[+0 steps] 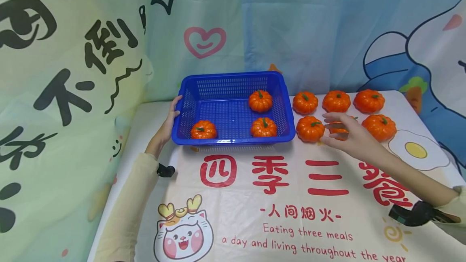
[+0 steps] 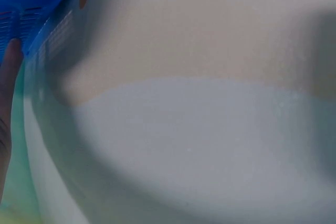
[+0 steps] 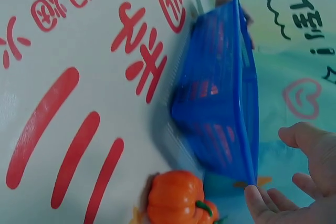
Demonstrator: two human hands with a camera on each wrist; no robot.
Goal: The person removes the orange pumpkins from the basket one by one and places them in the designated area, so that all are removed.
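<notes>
Latticed plastic basket, 3 ribbed pumpkins inside, left hand touching, grip unclear, right hand, fingers parted

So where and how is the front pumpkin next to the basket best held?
Take this pumpkin by its rounded sides, probably from above and in front: the basket stands close at its left and the back pumpkin behind it, with no pumpkin in front. The small stem would likely make a poorer grip.
</notes>
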